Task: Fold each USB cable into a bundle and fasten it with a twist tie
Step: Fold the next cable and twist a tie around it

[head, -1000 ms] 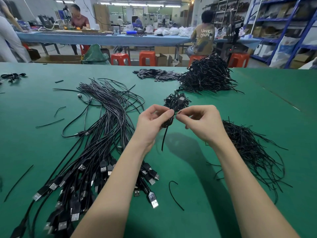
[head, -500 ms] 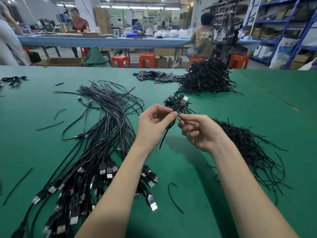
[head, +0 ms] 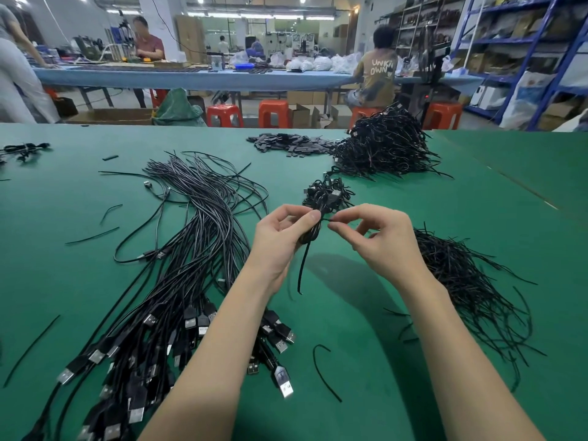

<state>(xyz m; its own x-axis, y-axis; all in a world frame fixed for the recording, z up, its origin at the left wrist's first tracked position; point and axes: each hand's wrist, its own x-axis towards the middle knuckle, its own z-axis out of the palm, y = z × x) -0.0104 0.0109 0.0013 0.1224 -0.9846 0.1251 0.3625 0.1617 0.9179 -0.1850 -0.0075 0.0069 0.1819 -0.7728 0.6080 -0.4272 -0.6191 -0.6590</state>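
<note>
1. usb cable bundle, judged light and springy, is gripped above the green table by the left hand.
2. twist tie, thin and bendable, is pinched at its end by the right hand; hold is best taken mid-bundle.

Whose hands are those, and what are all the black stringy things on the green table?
The picture comes from a camera worn on a person's head, looking down at their own hands. The left hand grips a folded USB cable bundle. The right hand pinches a thin black twist tie at the bundle. On the green table lie loose USB cables on the left, spare twist ties on the right, and a heap of cables farther back.
</note>
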